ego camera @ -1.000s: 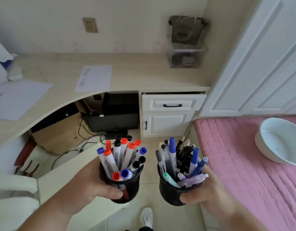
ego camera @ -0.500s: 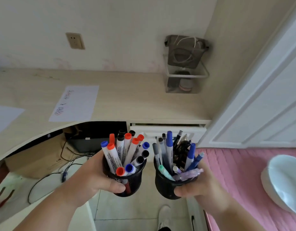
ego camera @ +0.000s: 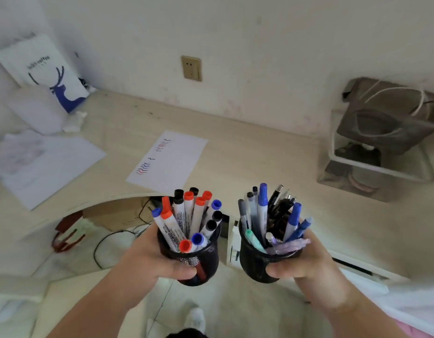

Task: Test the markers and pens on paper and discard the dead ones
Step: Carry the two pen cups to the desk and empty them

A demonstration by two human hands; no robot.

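My left hand [ego camera: 150,262] grips a black mesh cup [ego camera: 206,259] full of several whiteboard markers [ego camera: 186,215] with red, blue and black caps. My right hand [ego camera: 306,267] grips a second black mesh cup [ego camera: 253,262] packed with several pens [ego camera: 272,215]. I hold both cups side by side in the air, above the floor and just in front of the desk's curved edge. On the desk beyond them lies a white sheet of paper [ego camera: 176,162] with red, blue and black squiggles along its left side.
The pale wooden desk [ego camera: 259,162] runs along the wall. More paper sheets [ego camera: 45,164] and a white bag with a blue deer [ego camera: 47,71] sit at its left. A clear rack with a grey pouch [ego camera: 382,140] stands at the right. Cables and a cardboard box lie under the desk.
The view has swung left and closer to the desk, so the squiggled paper now lies straight ahead. Both hands still hold their cups the same way.
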